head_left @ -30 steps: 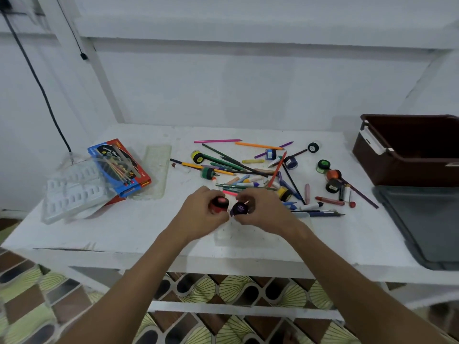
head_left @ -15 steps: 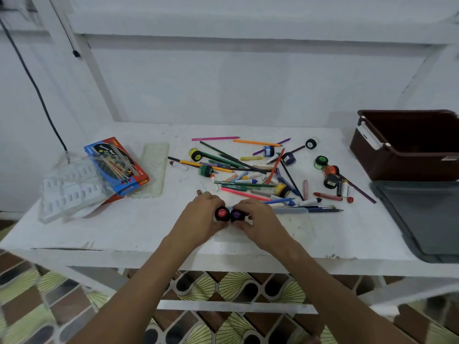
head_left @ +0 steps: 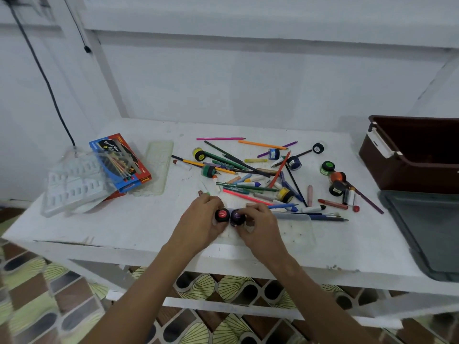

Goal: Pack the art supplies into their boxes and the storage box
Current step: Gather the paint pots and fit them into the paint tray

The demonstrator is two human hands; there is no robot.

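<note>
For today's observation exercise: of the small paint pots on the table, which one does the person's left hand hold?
The red-lidded pot, gripped by the left hand. It touches the purple-lidded pot held by the right hand; the other pots lie untouched among the pencils.

Both forearms reach forward over the near edge of the bench and converge at the middle. The left hand [head_left: 202,220] curls its fingers round a red-capped paint pot [head_left: 221,215]. The right hand [head_left: 258,225] curls round a purple-capped pot [head_left: 237,217]. The two grips sit side by side, knuckles up, the pots touching.
</note>
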